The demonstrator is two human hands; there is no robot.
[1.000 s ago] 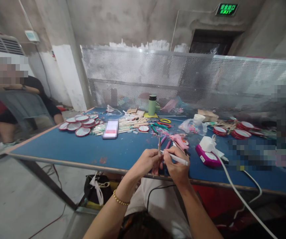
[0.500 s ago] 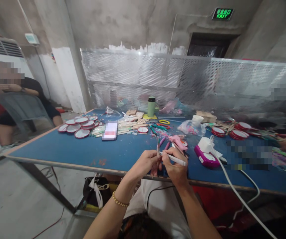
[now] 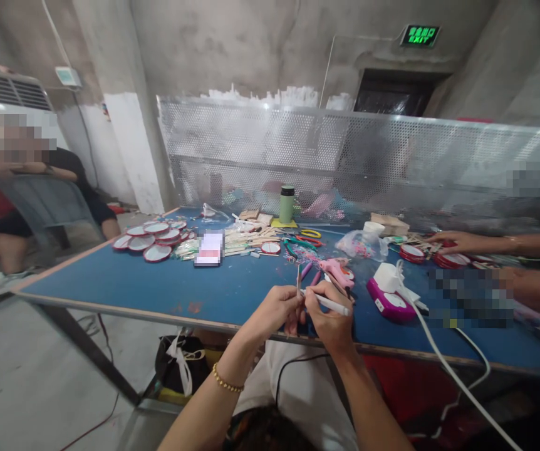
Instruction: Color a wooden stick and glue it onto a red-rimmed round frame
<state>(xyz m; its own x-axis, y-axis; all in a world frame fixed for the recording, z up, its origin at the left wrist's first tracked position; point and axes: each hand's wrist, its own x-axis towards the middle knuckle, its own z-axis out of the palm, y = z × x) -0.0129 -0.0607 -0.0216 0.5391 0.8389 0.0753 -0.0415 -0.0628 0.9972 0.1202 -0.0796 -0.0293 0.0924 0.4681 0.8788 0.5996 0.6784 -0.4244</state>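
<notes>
Near the front edge of the blue table (image 3: 148,294), my left hand (image 3: 283,307) is closed on a thin upright stick (image 3: 299,279). My right hand (image 3: 331,316) grips a white pen (image 3: 331,304), its tip end close to the stick and my left fingers. Just beyond my hands lie a pink glue gun (image 3: 336,273), a purple-handled tool (image 3: 306,270) and green-handled pliers (image 3: 291,248). What lies between my fingertips is too small to make out.
Red-rimmed white discs (image 3: 157,252) are piled at the left, beside a phone (image 3: 208,248) and wooden sticks. A green bottle (image 3: 287,205) stands at the back. Right of my hands is a purple power strip (image 3: 389,300) with a white cable. Another person's hand (image 3: 458,242) reaches in from the right.
Another person's arm has come in over the discs at the right. My hands keep nearly the same place and hold; the view has shifted slightly.
</notes>
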